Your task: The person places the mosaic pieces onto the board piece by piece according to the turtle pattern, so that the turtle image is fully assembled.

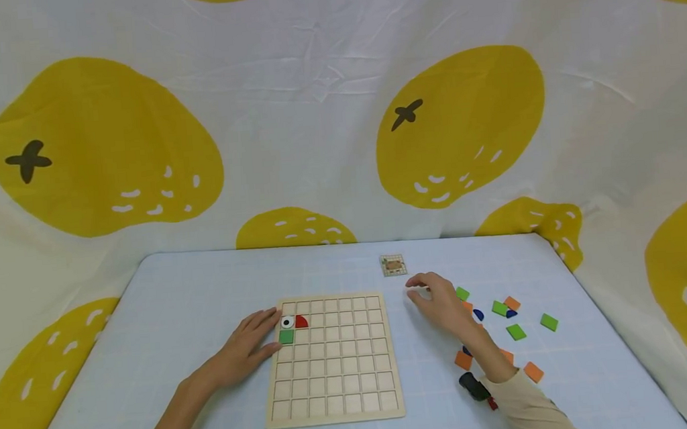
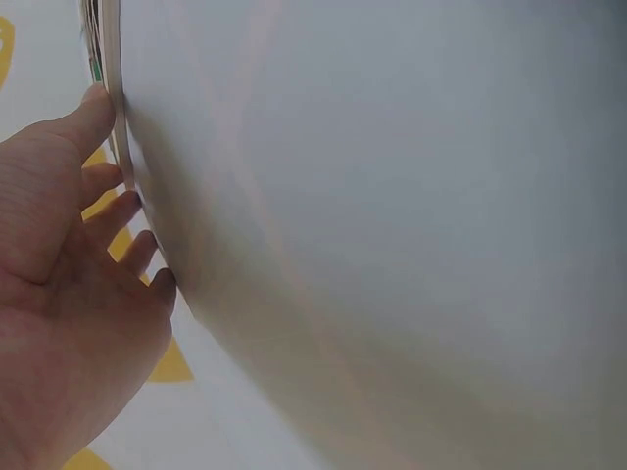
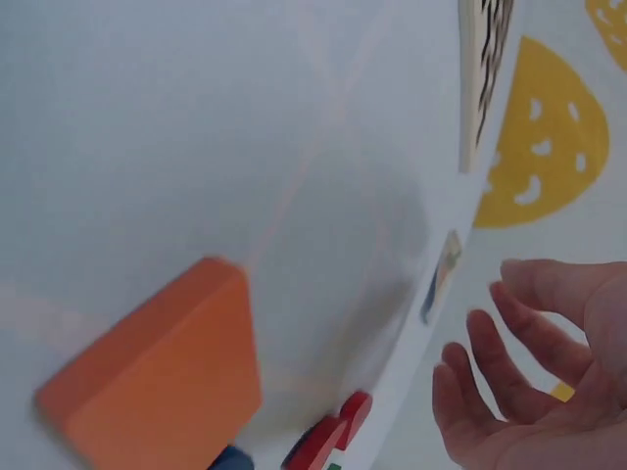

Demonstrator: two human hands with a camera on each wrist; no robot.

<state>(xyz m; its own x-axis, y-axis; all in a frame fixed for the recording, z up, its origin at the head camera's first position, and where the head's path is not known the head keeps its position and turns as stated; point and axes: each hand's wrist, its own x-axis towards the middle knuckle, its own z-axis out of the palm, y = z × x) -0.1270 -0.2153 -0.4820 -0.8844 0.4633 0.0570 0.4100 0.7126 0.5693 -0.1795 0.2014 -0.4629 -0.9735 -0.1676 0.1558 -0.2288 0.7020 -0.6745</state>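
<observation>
A wooden grid board (image 1: 335,418) lies flat on the table. Near its upper left corner sit a white tile with a black dot (image 1: 288,322), a red quarter-round tile (image 1: 301,321) and a green square tile (image 1: 286,337). My left hand (image 1: 242,350) rests against the board's left edge, fingers extended and thumb beside the green tile. Over the table right of the board is my right hand (image 1: 438,301), its fingers loosely bent with a gap to the thumb and nothing between them. Just beyond it lies a small picture card (image 1: 393,265).
Loose green tiles (image 1: 516,331), orange tiles (image 1: 533,371) and dark blue half-round pieces (image 1: 478,314) are scattered on the right of the table. Red pieces (image 3: 328,436) show in the right wrist view. A curtain with yellow fruit prints (image 1: 323,108) hangs behind the table.
</observation>
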